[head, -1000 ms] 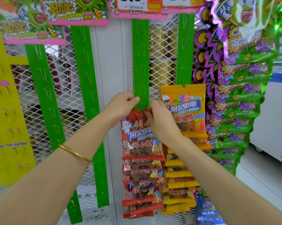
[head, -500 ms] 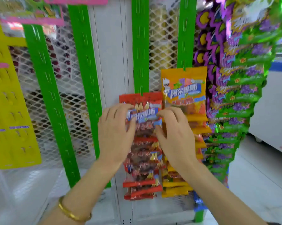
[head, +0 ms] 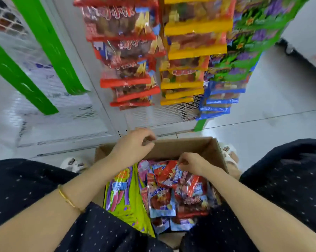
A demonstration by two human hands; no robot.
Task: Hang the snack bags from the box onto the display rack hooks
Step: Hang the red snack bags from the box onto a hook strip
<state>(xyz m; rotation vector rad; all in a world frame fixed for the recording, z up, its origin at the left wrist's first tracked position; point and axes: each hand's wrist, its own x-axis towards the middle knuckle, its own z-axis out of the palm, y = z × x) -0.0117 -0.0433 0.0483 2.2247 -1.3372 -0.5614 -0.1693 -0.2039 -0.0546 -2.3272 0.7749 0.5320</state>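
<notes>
The red snack bag [head: 167,171] lies atop the heap in the box [head: 208,148], its top edge pinched by the right hand [head: 191,163]; best lifted straight up, clear of its neighbours. The left hand [head: 133,148] curls at the far rim, grip unclear

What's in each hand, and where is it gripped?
The right hand pinches a red snack bag by its upper edge, inside the box. The left hand is curled at the box's far rim; whether it grips anything cannot be told.
</notes>
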